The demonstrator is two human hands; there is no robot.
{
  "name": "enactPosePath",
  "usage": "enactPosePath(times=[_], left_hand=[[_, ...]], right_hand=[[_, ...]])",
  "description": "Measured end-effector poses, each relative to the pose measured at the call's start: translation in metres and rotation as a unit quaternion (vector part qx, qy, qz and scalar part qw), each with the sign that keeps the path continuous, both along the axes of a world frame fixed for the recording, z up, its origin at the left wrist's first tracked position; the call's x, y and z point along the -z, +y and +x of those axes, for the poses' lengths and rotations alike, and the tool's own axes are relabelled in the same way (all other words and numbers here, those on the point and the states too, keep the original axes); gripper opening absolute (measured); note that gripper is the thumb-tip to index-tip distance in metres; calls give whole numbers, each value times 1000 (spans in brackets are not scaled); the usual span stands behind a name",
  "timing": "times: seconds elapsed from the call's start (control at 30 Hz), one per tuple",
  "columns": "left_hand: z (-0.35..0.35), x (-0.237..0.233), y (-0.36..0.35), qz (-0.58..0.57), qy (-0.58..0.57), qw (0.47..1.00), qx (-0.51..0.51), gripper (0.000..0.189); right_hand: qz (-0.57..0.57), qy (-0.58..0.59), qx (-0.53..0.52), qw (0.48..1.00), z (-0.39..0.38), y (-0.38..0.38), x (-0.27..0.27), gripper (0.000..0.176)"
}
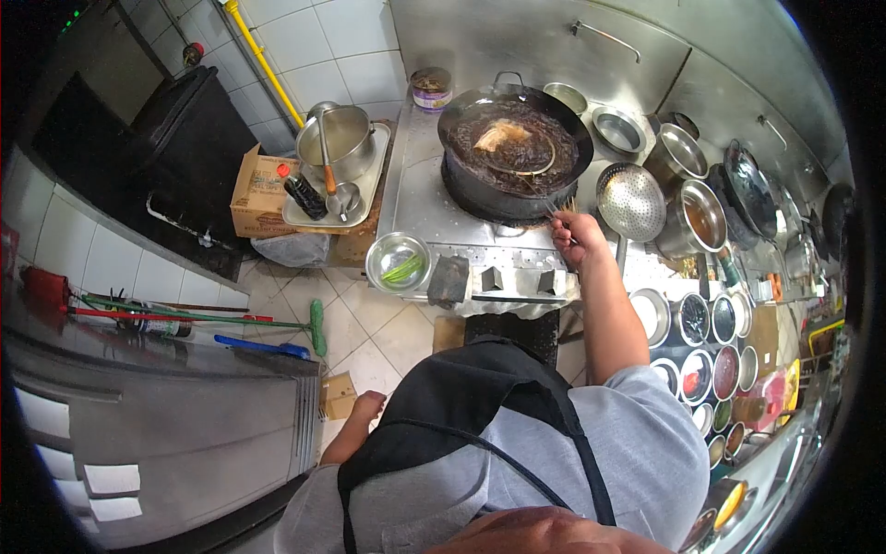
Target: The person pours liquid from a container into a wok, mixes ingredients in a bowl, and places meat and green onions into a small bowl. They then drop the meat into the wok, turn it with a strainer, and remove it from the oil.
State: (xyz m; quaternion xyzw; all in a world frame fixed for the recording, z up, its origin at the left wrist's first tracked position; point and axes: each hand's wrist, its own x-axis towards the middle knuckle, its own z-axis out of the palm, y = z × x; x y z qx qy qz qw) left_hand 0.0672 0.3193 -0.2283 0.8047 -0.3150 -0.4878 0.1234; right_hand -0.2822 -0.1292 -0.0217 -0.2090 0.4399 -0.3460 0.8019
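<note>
Here, right hand [577,235]: stretched forward, with its fingers pinched around the near end of a thin utensil [556,209].
Utensil axis: laid from the hand up and to the left, across the near rim of the wok [480,185]. A wire loop [544,164] is seen in the wok and may be the utensil's far end, though this cannot be told for sure.
Wok position: just ahead and to the left of the right hand, filled with dark liquid [517,171].
Pale piece [501,136]: floated near the middle of the liquid, beyond the loop.
Left hand [367,406]: hung low beside the body, well apart from the wok. Whether its fingers are spread or curled cannot be told.
Nearer hand: the right.
Nearby: a perforated ladle [632,201] is laid just right of the right hand, and a steel bowl of greens [399,263] is set on the tabletop [415,198] to its left.
</note>
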Motion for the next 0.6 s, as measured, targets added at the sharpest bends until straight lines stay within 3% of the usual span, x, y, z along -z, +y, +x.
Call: enactPosePath(times=[0.17,0.3,0.4,0.47,0.6], left_hand=[[-3,4,-7,-12,-20,1000,15,28],[-4,1,-9,-26,-16,999,35,29],[1,24,3,-13,39,998,-45,29],[8,35,9,-19,-20,995,98,29],[2,27,10,1,-29,999,31,27]], right_hand=[[-18,58,-15,998,3,-16,7,15],[-1,32,-44,999,-3,-13,4,17],[-13,31,10,999,-1,-13,6,18],[-26,63,-9,998,10,-6,-3,20],[-32,89,-4,995,8,1,-14,22]])
